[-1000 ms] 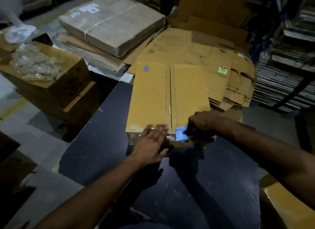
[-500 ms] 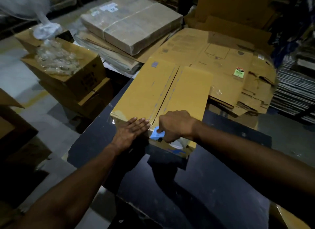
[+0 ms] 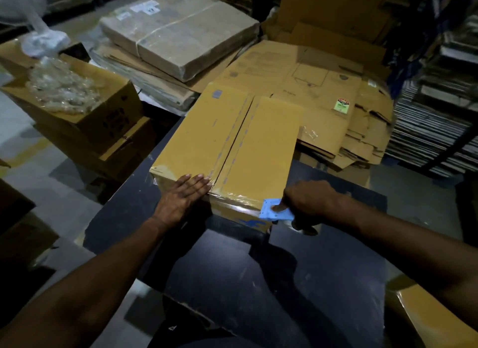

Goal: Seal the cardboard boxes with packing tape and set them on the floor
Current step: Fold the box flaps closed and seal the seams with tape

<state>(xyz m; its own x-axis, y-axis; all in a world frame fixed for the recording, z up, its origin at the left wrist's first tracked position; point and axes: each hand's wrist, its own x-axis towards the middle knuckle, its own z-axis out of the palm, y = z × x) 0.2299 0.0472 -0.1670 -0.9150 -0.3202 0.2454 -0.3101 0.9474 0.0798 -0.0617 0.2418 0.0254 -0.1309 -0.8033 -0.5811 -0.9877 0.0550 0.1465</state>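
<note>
Left hand flat, fingers straight, right hand curled, gripping, both arms extended

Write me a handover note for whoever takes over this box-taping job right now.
Left hand: flat, pressing the cardboard box's near top edge beside the centre seam.
Right hand: grips the blue tape dispenser at the box's near right corner.
Box sits on the dark table.
Done: clear tape runs along the near top edge.
Left: whether the centre seam is taped is unclear; cut tape, set box on floor.
</note>
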